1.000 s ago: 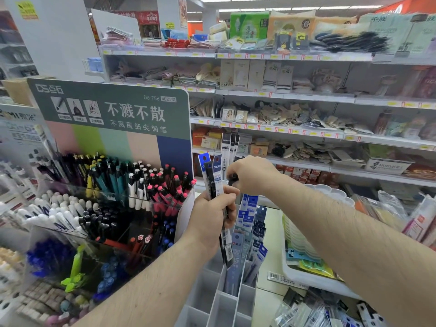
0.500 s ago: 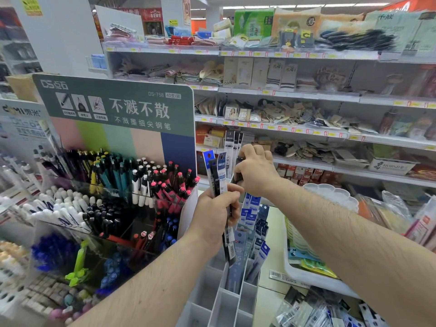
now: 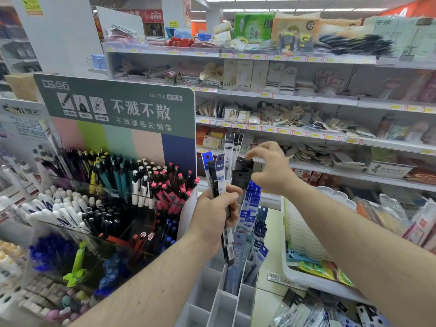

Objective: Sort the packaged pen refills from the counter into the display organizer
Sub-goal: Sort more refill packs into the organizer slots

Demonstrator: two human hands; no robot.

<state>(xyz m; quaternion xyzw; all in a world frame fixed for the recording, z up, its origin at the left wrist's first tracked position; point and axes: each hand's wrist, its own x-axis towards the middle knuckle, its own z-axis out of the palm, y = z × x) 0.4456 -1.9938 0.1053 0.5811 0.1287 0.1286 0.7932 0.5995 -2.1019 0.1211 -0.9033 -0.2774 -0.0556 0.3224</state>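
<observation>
Head view: left hand [image 3: 215, 217] fist-gripped around a bunch of packaged pen refills [image 3: 218, 178], upright, held above the white display organizer [image 3: 226, 300]. Right hand [image 3: 271, 171] raised beside the bunch top, thumb and fingers pinching a dark refill packet [image 3: 243, 172], blurred. Organizer rear slots hold blue and grey refill packs [image 3: 252, 223] standing; front slots bare. More loose packs [image 3: 304, 312] lie on the counter [image 3: 266, 300] lower right. Pen display stand [image 3: 122, 185] left, white tray [image 3: 292, 274] right.
</observation>
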